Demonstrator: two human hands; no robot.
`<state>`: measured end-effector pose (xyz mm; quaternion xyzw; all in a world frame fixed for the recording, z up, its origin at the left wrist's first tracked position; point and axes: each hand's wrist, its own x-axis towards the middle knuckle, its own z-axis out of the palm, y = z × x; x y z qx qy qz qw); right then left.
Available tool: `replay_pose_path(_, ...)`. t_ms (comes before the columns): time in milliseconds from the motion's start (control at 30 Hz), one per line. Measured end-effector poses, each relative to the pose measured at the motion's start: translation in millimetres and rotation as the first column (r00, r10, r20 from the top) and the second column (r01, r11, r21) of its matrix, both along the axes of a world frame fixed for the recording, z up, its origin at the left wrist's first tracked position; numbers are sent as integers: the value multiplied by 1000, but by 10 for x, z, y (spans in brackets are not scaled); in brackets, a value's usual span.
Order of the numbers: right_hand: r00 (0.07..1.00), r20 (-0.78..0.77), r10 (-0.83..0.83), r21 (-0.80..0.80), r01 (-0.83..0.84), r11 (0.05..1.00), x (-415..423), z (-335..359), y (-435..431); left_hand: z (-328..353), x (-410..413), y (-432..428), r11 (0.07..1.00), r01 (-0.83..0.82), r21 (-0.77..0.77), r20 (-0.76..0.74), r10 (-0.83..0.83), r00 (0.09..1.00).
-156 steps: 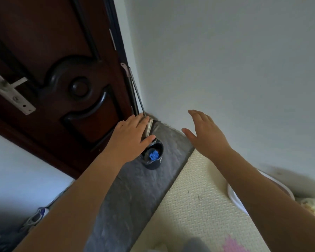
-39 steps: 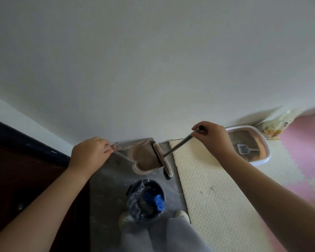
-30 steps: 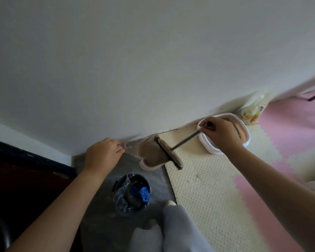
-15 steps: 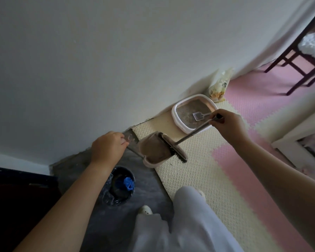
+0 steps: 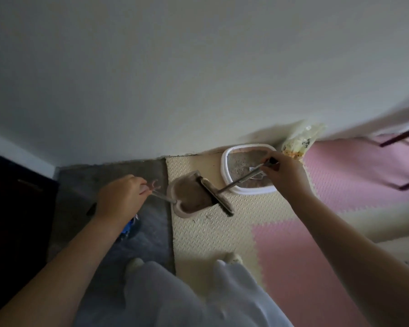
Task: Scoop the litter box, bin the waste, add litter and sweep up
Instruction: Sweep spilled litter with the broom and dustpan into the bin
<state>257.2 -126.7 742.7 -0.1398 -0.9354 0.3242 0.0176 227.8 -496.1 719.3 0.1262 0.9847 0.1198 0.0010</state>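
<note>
With the left hand [image 5: 121, 197] gripping the dustpan [image 5: 188, 195] handle and the right hand [image 5: 285, 175] curled round the brush [image 5: 216, 196] stick, litter box [image 5: 225, 168] just beyond it, best keep the pan's lip flat and sweep short strokes leftward.

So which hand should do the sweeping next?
The right hand. Its grip is on the long handle of the brush, whose head already lies across the open edge of the dustpan. The left hand holds the dustpan's handle, so it probably just keeps the pan steady.
</note>
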Motion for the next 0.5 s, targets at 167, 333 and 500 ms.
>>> replay_pose_path(167, 991, 35, 127, 21, -128, 992, -157, 10, 386, 81, 530, 306, 981, -193, -6, -10, 193, 981)
replay_pose_path(333, 981, 57, 185, 49, -188, 981, -273, -163, 413, 53, 837, 343, 940, -341, 22, 20, 340, 940)
replay_pose_path(500, 958, 107, 264, 114, -276, 954, -382, -331, 421, -7, 1236, 452, 900, -432, 49, 44, 430, 902)
